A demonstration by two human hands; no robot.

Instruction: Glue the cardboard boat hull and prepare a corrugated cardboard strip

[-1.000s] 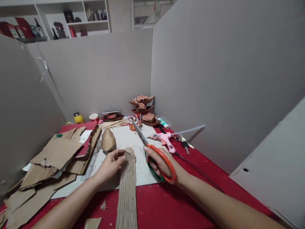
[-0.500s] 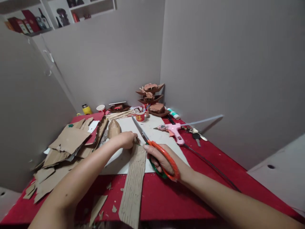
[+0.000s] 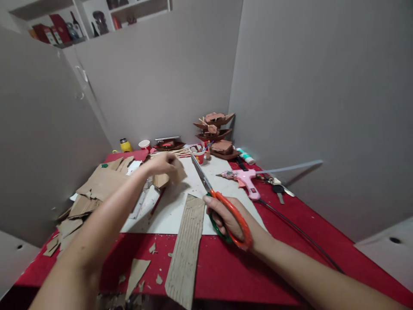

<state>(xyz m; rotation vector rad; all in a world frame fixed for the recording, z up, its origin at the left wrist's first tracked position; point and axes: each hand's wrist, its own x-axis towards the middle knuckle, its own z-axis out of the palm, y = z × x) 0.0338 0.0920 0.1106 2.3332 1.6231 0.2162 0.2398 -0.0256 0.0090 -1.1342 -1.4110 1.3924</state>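
Observation:
My right hand is wrapped round the orange and green handles of the scissors, whose blades point up and away. My left hand is raised over the white sheet, its fingers closed on a small cardboard piece that is blurred by motion. Under and beside it sits a cardboard boat shape, partly hidden. A long strip of corrugated cardboard lies between my arms, its upper end on the sheet and its lower end at the table's front edge.
Torn cardboard is heaped at the left. A pink glue gun with a cable lies to the right, near keys. Behind stand a red cup, brown model boats and a yellow bottle. Scraps dot the red table.
My left hand has moved up and left from the strip's upper end, with a small cardboard piece in its fingers. The view has shifted slightly; my right hand still holds the scissors.

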